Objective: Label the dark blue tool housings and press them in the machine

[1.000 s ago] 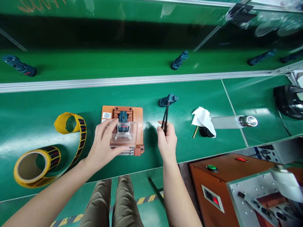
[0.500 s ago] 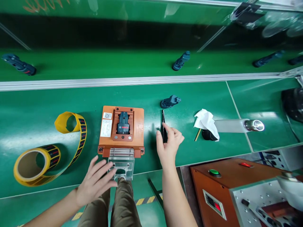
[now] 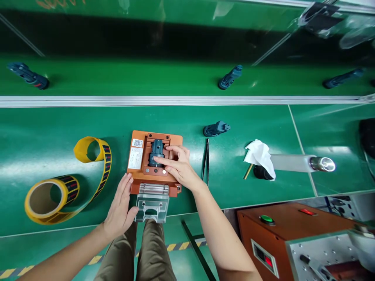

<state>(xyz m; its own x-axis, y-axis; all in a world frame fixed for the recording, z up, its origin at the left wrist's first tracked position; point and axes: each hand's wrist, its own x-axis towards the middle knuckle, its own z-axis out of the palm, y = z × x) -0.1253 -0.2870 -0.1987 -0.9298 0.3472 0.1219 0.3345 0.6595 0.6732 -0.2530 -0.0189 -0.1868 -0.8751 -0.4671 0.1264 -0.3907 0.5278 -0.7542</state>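
Observation:
An orange fixture (image 3: 175,139) lies on the green bench, a dark blue battery pack (image 3: 157,147) seated in its recess. My right hand (image 3: 181,166) reaches over the fixture's right side, index finger on the pack's lower part and other fingers near its right edge; the hand is spread, holding nothing. Beside the fixture's lower left corner is my left hand (image 3: 120,207), fingers stretched along the edge and thumb near the clear hinged cover (image 3: 152,205). Black tweezers (image 3: 206,160) lie to the right, below another blue pack (image 3: 216,128).
At left stands a yellow label roll (image 3: 43,199) with its strip curling up. To the right are a white cloth (image 3: 259,154), a bottle (image 3: 293,163) and a brass-coloured rod (image 3: 248,171). An orange machine (image 3: 281,218) is at lower right. More packs (image 3: 230,77) rest behind the metal rail (image 3: 175,101).
My right hand has left the tweezers on the bench and moved left onto the pack in the fixture. My left hand has moved from over the clear cover to the fixture's left edge.

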